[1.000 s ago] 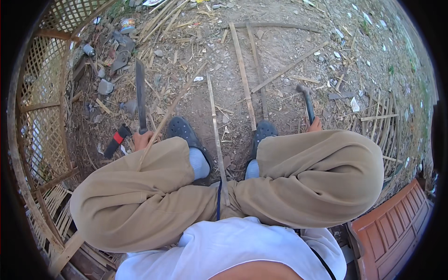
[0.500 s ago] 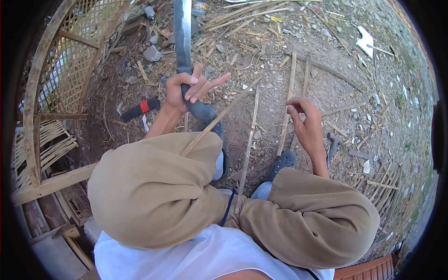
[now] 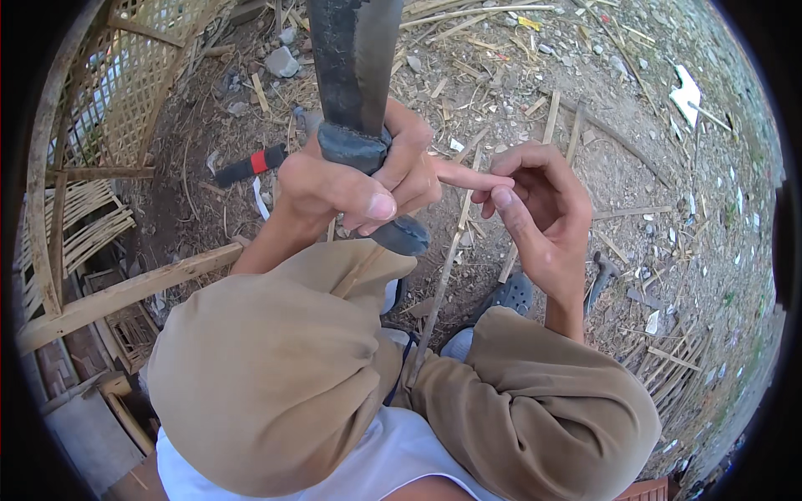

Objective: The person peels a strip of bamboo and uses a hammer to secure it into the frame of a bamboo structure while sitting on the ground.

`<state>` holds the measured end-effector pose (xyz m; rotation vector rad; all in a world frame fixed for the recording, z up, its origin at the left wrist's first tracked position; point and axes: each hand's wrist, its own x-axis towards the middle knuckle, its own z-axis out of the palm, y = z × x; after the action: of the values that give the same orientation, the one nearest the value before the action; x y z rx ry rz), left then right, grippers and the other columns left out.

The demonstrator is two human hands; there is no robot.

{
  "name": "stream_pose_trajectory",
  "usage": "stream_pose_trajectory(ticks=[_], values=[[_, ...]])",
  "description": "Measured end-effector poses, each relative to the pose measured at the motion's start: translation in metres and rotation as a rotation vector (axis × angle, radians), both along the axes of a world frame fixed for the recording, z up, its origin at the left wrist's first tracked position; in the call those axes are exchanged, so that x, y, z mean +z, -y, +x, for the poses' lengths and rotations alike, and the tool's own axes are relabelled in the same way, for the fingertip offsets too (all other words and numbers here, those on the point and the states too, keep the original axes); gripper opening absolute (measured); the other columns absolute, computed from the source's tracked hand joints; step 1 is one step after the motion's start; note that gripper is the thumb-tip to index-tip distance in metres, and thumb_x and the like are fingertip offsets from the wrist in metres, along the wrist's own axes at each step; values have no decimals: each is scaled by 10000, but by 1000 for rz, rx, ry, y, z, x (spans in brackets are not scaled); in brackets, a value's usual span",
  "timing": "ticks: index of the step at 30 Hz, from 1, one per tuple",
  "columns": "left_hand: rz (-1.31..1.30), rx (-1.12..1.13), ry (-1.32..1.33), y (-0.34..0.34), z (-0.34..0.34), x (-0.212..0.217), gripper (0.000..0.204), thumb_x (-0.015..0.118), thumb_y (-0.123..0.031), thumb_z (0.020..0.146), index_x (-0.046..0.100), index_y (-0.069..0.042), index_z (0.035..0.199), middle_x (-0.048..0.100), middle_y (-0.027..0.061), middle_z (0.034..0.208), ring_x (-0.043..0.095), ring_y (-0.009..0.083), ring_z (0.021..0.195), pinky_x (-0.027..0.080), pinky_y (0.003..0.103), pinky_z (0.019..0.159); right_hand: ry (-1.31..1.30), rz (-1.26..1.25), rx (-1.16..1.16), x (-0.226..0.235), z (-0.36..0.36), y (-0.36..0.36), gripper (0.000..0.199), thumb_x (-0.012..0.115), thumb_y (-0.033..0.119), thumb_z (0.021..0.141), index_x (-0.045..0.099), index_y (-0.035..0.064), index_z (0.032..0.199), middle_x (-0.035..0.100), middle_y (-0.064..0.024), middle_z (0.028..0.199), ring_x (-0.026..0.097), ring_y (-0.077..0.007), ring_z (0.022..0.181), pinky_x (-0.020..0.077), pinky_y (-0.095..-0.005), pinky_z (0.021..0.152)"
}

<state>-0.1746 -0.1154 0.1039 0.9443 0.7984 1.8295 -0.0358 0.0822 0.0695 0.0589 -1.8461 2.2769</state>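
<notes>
A machete (image 3: pixel 355 75) stands blade up in my left hand (image 3: pixel 359 179), its dark handle (image 3: pixel 405 236) showing below my fist. One finger of that hand stretches out to the right. The tip of this finger meets the thumb and fingers of my right hand (image 3: pixel 543 217), which are pinched around it. Whether anything tiny lies between them cannot be made out. A thin bamboo strip (image 3: pixel 439 296) slants between my knees. Another strip (image 3: pixel 357 271) rests on my left thigh, partly hidden by the left hand.
A black sheath-like object with a red band (image 3: pixel 251 165) lies on the ground at left. Beyond it stands a wooden frame with woven lattice (image 3: pixel 117 83). A hammer (image 3: pixel 600 280) and a pile of bamboo strips (image 3: pixel 672 359) lie at right. Wooden beam (image 3: pixel 125 296) at left.
My left hand has lifted the machete closer to me. My right hand has moved to the left hand's outstretched finger and closed on its tip. The view has shifted slightly.
</notes>
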Motion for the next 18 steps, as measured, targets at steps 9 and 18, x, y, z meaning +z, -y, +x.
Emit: stream_pose_trajectory(ticks=[9,18], values=[[215,-199,3,-4,-11,-10,152,648,-6,794,534,-41,700,566,31,481,567,169,425,159,844,1131,-138,85,-33,-7,2,6,221,675,-93,891,603,-77,1099,607,-124,1056,633,-173,940,566,-302,831],[275,-320,-97,-9,-14,-3,179,644,-6,840,539,-61,706,591,13,500,547,129,431,83,877,1112,-237,-33,-26,-9,6,8,221,673,-100,893,599,-87,1101,591,-161,1053,617,-213,948,559,-332,832]])
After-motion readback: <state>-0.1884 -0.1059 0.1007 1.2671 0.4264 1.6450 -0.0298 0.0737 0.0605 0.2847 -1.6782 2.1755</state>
